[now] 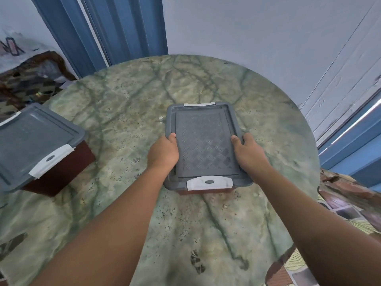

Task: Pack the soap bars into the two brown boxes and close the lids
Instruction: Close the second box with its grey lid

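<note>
Grey lid [203,141] hides contents; hands grip both sides.

A: Quick count, what's on the table [206,234]?

B: Two brown boxes. One near the middle [203,191], one at the left edge [68,172].

A: Lids?

B: Two grey lids, one per box: middle lid [203,141], left lid [31,145]. Both sit on top.

A: Clips?

B: White latches, 4 visible. Middle box has two: near latch [209,182] and far latch [199,104]. Left box has two as well: near one [51,159], and a far one [10,118], partly cut by the frame, so prob. a latch.

A: Hands?

B: Two: left hand [164,152], right hand [248,153].

A: Soap bars?

B: 0 in view. One small white speck [160,119] approx. by the middle box's far-left corner, too small to ID.
</note>
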